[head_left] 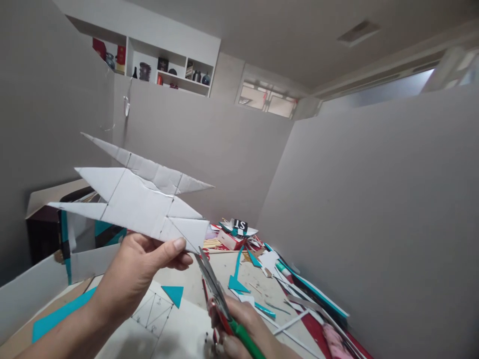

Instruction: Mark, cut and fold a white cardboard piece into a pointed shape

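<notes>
Right fingers curl round scissors; left fingers pinch cardboard (white, line-marked).

White shelves hold a dark bottle and red box, near a wide window below the ceiling

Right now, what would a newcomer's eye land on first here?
Probably the spiky white card, marked with dark lines and held up left of centre in the left hand. Next, the green-handled scissors in the right hand, low centre, blade tips at the card's lower right corner. Then the teal, white and red scraps strewn along the wall at right.
</notes>
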Demonstrator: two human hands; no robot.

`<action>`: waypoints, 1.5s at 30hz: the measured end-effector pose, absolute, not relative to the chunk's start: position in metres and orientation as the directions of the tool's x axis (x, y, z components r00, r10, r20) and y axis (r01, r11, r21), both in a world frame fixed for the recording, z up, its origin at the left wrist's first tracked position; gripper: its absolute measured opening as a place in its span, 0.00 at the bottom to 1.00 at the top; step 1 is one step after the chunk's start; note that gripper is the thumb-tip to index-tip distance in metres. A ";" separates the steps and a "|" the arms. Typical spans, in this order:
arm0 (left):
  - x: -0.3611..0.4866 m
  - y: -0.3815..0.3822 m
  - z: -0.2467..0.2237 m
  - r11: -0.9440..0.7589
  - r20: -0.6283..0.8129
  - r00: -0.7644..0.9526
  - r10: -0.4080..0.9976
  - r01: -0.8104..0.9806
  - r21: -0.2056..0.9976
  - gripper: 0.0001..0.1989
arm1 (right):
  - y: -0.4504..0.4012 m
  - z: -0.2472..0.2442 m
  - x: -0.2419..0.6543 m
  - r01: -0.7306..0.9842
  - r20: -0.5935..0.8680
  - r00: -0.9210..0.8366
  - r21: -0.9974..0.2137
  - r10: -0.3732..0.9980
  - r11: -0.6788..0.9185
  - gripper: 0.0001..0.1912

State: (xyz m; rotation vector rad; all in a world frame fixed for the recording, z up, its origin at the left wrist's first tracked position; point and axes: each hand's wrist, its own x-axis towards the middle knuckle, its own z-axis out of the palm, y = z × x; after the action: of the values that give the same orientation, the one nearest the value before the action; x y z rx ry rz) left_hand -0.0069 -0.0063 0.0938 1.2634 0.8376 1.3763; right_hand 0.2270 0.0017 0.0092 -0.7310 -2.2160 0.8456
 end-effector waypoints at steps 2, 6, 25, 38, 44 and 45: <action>-0.007 -0.007 0.095 -0.223 0.241 0.092 0.966 -0.173 0.959 0.10 | 0.002 0.011 0.227 0.252 0.368 -0.645 -0.725 0.670 0.641 0.24; -0.007 -0.011 0.100 -0.242 0.248 0.072 0.966 -0.081 0.967 0.11 | 0.002 0.014 0.227 0.229 0.379 -0.657 -0.723 0.652 0.651 0.25; -0.003 -0.012 0.106 -0.211 0.206 0.053 0.977 0.126 0.969 0.11 | -0.001 0.015 0.225 0.257 0.364 -0.653 -0.718 0.664 0.646 0.15; -0.003 -0.013 0.104 -0.218 0.210 0.076 0.975 0.119 0.969 0.13 | -0.001 0.014 0.226 0.298 0.330 -0.651 -0.717 0.683 0.630 0.19; -0.003 -0.012 0.105 -0.224 0.216 0.071 0.974 0.140 0.964 0.12 | -0.001 0.011 0.226 0.279 0.345 -0.637 -0.730 0.689 0.624 0.16; -0.003 -0.012 0.104 -0.227 0.218 0.075 0.973 0.137 0.964 0.12 | -0.001 0.011 0.225 0.276 0.344 -0.635 -0.735 0.692 0.619 0.16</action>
State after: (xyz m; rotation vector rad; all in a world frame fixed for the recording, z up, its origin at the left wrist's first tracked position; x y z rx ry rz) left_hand -0.0031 -0.0118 0.1045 1.5117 1.1551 1.2558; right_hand 0.2254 -0.0014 0.0113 -0.7558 -2.2179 0.8650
